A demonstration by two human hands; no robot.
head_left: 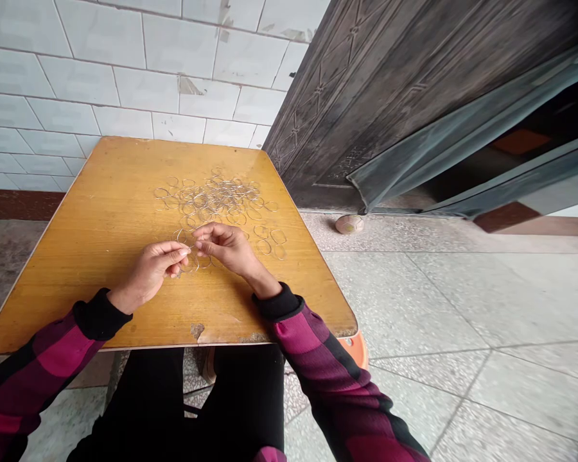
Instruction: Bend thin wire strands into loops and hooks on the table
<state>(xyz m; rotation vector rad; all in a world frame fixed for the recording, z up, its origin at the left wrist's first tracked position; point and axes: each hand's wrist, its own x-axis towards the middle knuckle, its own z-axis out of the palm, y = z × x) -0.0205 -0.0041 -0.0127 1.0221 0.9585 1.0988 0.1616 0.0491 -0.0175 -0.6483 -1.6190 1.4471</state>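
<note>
My left hand is closed in a pinch over the near half of the table, with a thin metal wire ring at its fingertips. Facing it, almost touching, is my right hand, its thumb and forefinger drawn together on thin wire. The exact grip there is too small to make out. More wire rings lie under and around both hands, partly hidden by the fingers. Beyond them spreads a loose, overlapping pile of wire rings. Several separate rings lie to the right of my right hand.
The yellow wooden table has a worn, chipped front edge. A white tiled wall stands behind it, with a dark carved door and a grey curtain at right. A ball rests on the floor; an orange stool shows beneath the table.
</note>
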